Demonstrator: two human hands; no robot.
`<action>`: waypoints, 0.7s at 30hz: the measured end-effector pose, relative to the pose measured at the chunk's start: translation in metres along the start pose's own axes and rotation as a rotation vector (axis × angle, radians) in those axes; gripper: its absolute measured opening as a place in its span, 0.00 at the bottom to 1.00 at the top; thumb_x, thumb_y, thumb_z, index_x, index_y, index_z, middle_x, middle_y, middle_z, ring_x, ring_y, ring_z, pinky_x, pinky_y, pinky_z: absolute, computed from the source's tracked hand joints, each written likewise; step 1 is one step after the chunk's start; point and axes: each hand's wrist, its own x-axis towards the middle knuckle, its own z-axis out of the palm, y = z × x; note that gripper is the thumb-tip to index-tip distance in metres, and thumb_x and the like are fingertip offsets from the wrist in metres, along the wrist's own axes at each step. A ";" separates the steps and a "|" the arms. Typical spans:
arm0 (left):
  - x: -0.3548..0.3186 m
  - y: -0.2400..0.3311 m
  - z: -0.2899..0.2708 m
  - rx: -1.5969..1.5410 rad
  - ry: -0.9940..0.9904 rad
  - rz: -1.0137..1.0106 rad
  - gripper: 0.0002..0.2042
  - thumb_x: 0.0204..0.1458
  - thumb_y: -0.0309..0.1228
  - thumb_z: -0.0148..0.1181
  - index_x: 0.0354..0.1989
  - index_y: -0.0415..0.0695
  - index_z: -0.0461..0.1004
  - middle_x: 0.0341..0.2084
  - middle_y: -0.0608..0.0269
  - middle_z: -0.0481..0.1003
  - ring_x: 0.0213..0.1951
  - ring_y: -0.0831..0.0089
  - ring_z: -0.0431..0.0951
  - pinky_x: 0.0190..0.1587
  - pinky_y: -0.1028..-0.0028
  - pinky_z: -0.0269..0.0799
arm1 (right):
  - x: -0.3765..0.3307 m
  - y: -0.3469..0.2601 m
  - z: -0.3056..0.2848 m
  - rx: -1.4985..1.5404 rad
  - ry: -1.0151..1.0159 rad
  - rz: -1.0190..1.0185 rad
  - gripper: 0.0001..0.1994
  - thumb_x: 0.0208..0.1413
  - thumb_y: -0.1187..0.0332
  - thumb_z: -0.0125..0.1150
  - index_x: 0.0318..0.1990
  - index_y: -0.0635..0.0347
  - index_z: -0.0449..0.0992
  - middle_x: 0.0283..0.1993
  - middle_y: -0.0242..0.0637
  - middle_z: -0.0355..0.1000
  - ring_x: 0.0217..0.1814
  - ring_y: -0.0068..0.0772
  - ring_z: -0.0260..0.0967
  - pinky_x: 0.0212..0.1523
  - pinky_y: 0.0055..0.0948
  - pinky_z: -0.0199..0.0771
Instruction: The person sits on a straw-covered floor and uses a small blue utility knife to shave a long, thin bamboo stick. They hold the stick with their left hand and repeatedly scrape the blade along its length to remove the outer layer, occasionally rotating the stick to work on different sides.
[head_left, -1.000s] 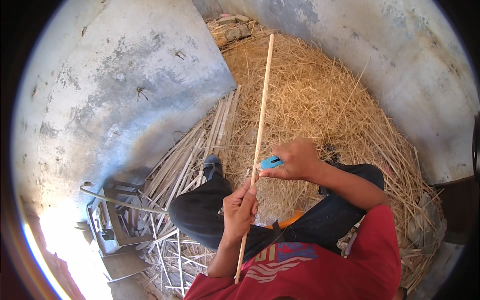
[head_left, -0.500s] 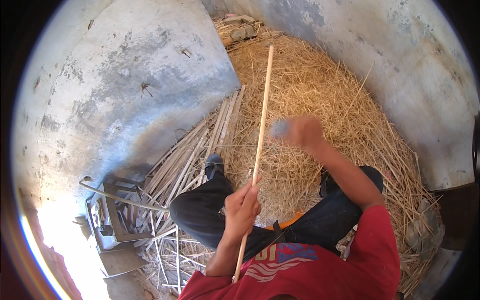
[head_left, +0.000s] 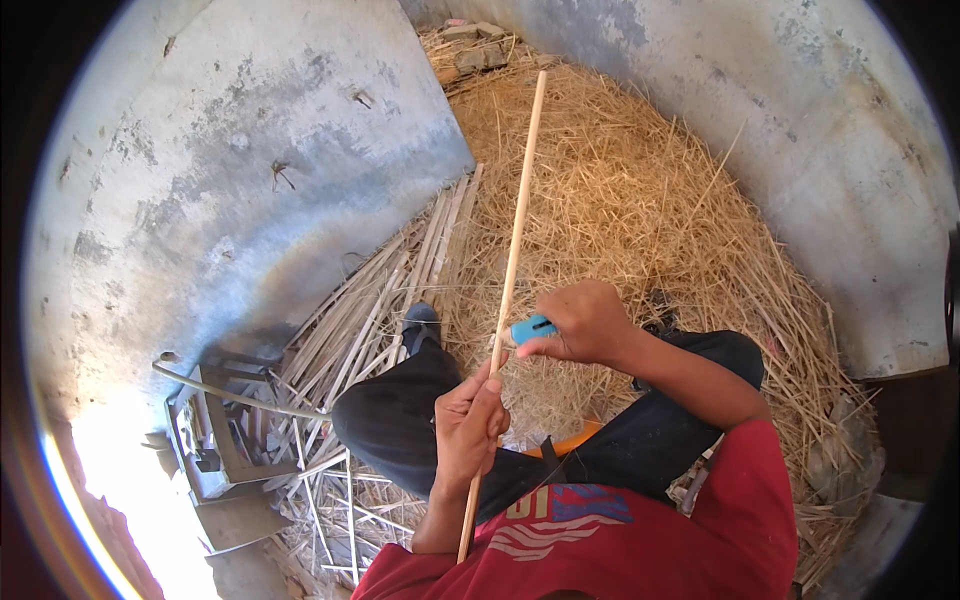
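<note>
A: What's the left hand (head_left: 467, 425) doing?
B: Clenched round a long pale stick (head_left: 509, 280), which runs up past the right hand (head_left: 585, 322).
A: And that one?
B: Gripping a blue tool (head_left: 530, 329) against the stick. Beyond both, straw (head_left: 640, 190).

I'm looking at a rough outdoor craft workspace: bare concrete walls (head_left: 250, 170) left and right, a straw heap (head_left: 640, 210) ahead, split cane strips (head_left: 380, 310) piled at near left.

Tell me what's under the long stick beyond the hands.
Loose straw lies under the stick; a pile of split strips sits to its left. The ground beneath the straw is covered.
</note>
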 end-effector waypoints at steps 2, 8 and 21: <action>-0.001 -0.004 0.005 0.000 -0.007 -0.003 0.18 0.62 0.28 0.49 0.58 0.34 0.66 0.11 0.77 0.58 0.13 0.90 0.53 0.18 0.84 0.50 | -0.001 0.008 0.004 -0.015 0.026 0.018 0.30 0.43 0.32 0.57 0.17 0.52 0.65 0.13 0.33 0.63 0.13 0.36 0.64 0.15 0.33 0.62; -0.001 -0.007 0.006 0.039 -0.056 0.004 0.18 0.62 0.29 0.49 0.59 0.35 0.65 0.11 0.78 0.56 0.14 0.90 0.53 0.19 0.83 0.49 | 0.009 0.030 0.006 -0.183 0.103 -0.099 0.33 0.42 0.28 0.53 0.14 0.51 0.62 0.10 0.30 0.58 0.11 0.33 0.60 0.14 0.31 0.58; -0.005 -0.018 -0.014 0.099 0.032 -0.081 0.17 0.63 0.31 0.48 0.57 0.37 0.68 0.12 0.79 0.56 0.13 0.89 0.53 0.17 0.83 0.50 | -0.010 0.131 0.051 -0.260 -0.146 0.550 0.28 0.56 0.39 0.47 0.30 0.58 0.73 0.20 0.37 0.70 0.24 0.37 0.71 0.28 0.33 0.71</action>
